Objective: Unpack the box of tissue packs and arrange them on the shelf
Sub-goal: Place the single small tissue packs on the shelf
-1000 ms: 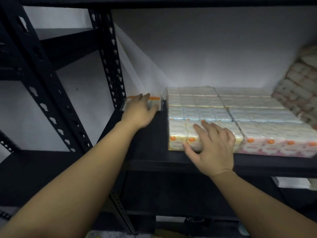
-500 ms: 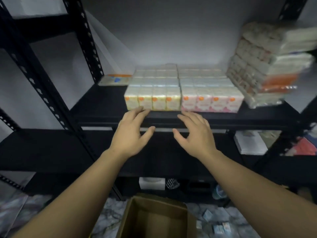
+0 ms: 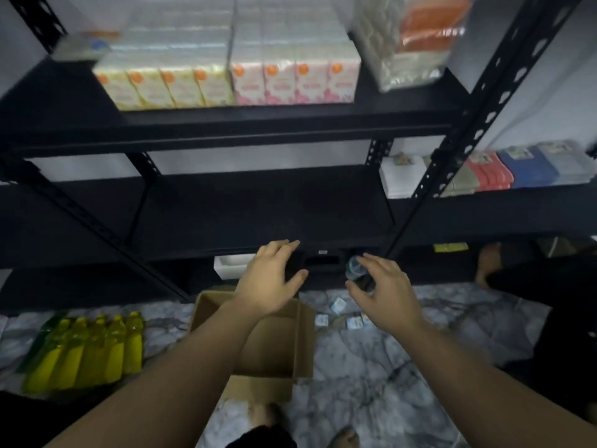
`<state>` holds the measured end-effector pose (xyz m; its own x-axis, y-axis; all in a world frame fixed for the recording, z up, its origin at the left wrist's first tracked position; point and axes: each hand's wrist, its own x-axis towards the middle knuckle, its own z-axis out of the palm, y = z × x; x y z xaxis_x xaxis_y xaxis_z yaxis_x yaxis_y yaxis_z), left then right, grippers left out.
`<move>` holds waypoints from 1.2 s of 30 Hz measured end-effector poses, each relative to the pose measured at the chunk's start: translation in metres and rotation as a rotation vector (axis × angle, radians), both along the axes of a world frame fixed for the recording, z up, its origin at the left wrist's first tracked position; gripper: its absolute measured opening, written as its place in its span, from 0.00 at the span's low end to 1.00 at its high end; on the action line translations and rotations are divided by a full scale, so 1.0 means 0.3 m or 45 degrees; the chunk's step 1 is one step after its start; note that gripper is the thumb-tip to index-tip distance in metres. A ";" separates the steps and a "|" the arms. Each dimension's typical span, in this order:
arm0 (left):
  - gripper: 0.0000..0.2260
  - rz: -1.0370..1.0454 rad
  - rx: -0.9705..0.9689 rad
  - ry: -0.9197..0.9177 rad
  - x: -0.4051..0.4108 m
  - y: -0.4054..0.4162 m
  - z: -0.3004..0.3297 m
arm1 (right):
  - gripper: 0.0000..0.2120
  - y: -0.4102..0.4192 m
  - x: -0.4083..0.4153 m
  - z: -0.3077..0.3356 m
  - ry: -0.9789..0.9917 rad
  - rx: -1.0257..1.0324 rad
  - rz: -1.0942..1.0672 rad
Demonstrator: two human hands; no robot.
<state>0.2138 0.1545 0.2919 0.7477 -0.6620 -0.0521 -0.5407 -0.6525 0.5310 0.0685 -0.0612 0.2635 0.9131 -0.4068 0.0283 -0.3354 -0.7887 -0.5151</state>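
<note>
Rows of yellow tissue packs (image 3: pixel 164 82) and pink tissue packs (image 3: pixel 295 77) lie flat on the upper black shelf (image 3: pixel 226 124). One single pack (image 3: pixel 80 48) lies apart at the shelf's far left. A brown cardboard box (image 3: pixel 274 344) stands open on the marble floor below, and its visible inside looks bare. My left hand (image 3: pixel 273 281) hovers above the box's far edge, fingers spread, holding nothing. My right hand (image 3: pixel 384 291) hangs beside it to the right, fingers loosely apart and empty.
A wrapped bundle of tissue (image 3: pixel 407 37) leans at the upper shelf's right end. Folded cloths (image 3: pixel 504 169) sit on the middle shelf at right. Yellow bottles (image 3: pixel 87 350) stand on the floor at left. Small packets (image 3: pixel 339 313) are scattered past the box. A person's foot (image 3: pixel 487 261) shows at right.
Both hands have left the tissue packs and dropped from the upper shelf to just above the box. My view has tilted down, and the floor and box now show.
</note>
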 end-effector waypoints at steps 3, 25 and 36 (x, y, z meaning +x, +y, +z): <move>0.29 -0.042 0.026 0.113 -0.025 -0.046 -0.125 | 0.28 -0.035 -0.071 -0.094 0.090 0.066 -0.045; 0.25 -0.146 0.211 0.524 -0.111 -0.322 -1.088 | 0.28 -0.161 -0.224 -0.971 0.503 0.491 -0.699; 0.31 -0.113 0.288 0.487 -0.180 -0.586 -1.925 | 0.26 -0.412 -0.183 -1.818 0.510 0.620 -0.873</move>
<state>0.1597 -0.0213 -0.2857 0.5872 -0.6631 -0.4642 -0.3924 -0.7348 0.5533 0.0137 -0.1848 -0.2819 0.3736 -0.7451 -0.5526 -0.8724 -0.0798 -0.4822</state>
